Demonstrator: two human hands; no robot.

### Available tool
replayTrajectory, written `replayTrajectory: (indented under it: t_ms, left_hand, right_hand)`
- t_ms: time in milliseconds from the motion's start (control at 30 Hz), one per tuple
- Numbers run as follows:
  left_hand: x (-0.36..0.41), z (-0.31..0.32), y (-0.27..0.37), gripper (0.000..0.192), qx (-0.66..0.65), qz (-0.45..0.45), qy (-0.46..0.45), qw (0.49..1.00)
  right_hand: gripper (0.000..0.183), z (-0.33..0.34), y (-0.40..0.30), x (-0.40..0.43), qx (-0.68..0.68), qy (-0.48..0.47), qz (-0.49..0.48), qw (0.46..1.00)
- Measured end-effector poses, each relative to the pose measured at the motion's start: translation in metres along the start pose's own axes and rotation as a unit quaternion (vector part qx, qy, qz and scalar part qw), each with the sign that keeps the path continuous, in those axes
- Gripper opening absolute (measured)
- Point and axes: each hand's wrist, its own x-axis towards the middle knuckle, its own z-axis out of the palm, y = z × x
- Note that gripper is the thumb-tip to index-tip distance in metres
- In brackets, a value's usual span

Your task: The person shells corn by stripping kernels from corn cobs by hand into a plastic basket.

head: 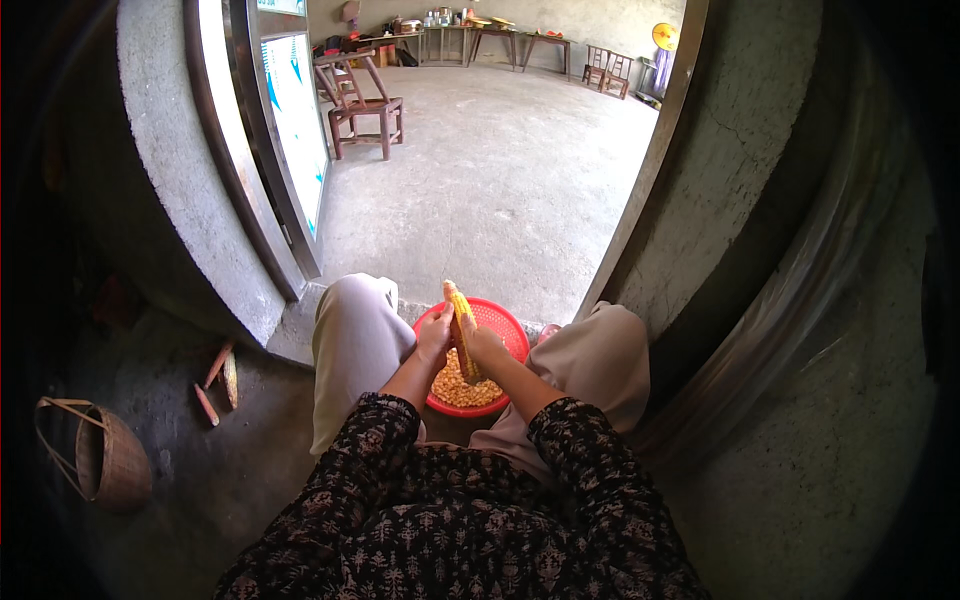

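Between my knees sits a red plastic basket [511, 321] with perforated sides, and loose yellow corn kernels [459, 391] cover its bottom. Over it I hold an ear of corn [463, 306] at a steep slant, tip away from me. Part of the ear is bare reddish cob, while yellow kernels remain along its right side. My left hand [435, 331] grips the ear from the left, its thumb along the cob. My right hand [484, 346] is wrapped around the lower right side, with its thumb pressed on the kernels.
On the dark floor at left lie several corncobs [216, 375] and a woven bamboo basket [120, 465] with a handle. A glazed door [292, 120] stands open beside the doorway. Beyond are a wooden chair [365, 109], tables [491, 34] along the wall and small chairs [607, 69].
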Motion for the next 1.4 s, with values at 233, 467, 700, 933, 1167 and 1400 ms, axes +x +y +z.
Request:
replayTrajectory:
  t_ms: [233,467,700,933,1167,1400]
  left_hand:
    - [0.011,-0.011,-0.013,0.021,0.002,0.002,-0.009,1.0]
    - [0.016,-0.014,-0.017,0.015,-0.001,0.016,-0.005,1.0]
    - [0.011,-0.009,-0.008,0.021,-0.05,-0.051,-0.024,0.997]
    - [0.003,0.0,0.002,0.039,0.007,-0.047,0.02,0.999]
    - [0.011,-0.006,-0.009,0.027,0.012,-0.01,-0.023,1.0]
    - [0.024,-0.017,-0.021,0.024,0.015,0.015,-0.014,1.0]
  right_hand:
    - [0.072,0.0,-0.004,-0.001,0.013,-0.007,0.009,1.0]
    - [0.071,0.004,0.004,0.007,0.023,-0.008,0.002,1.0]
    - [0.071,-0.001,-0.001,0.002,0.007,0.002,0.017,1.0]
    - [0.072,0.003,0.005,0.004,0.003,-0.01,0.006,1.0]
    - [0.072,0.0,0.004,0.001,0.02,-0.023,0.004,1.0]
    - [0.076,0.003,0.002,0.003,0.025,-0.001,0.008,1.0]
